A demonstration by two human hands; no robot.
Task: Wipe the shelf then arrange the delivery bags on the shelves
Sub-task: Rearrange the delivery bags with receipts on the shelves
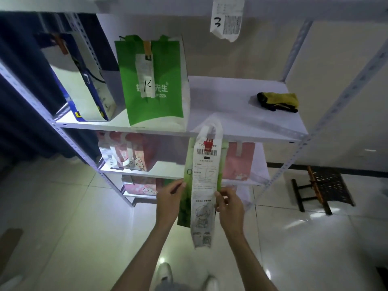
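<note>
Head view: both hands hold a narrow green delivery bag (pixel 184 198) up in front of the shelving unit (pixel 247 131), below the front edge of the middle shelf. The left hand (pixel 170 199) has its fingers curled round the bag's left edge, thumb towards the front face. The right hand (pixel 228 203) pinches the right edge of the long white receipt (pixel 204 185) that hangs down the bag's front (whether these fingers also catch the bag behind it cannot be told). The bag stands upright in the air, its long axis vertical, its white handle loops (pixel 212 128) pointing up and reaching just over the shelf edge; the receipt trails below the bag's bottom. What the bag holds is hidden. On the middle shelf a green pizza bag (pixel 157 101) with a taped receipt stands upright, and just beside it on the left stands a white and blue bag (pixel 84 89). A yellow and black cloth (pixel 279 100) lies crumpled well apart on the right of the same shelf. The shelf below carries pink bags (pixel 134 152) on the left and another pink bag (pixel 239 160) on the right, partly behind the held one. A paper slip marked 3 (pixel 227 17) hangs from the top shelf. A dark stool (pixel 323 187) stands on the tiled floor (pixel 63 206) at the right.
</note>
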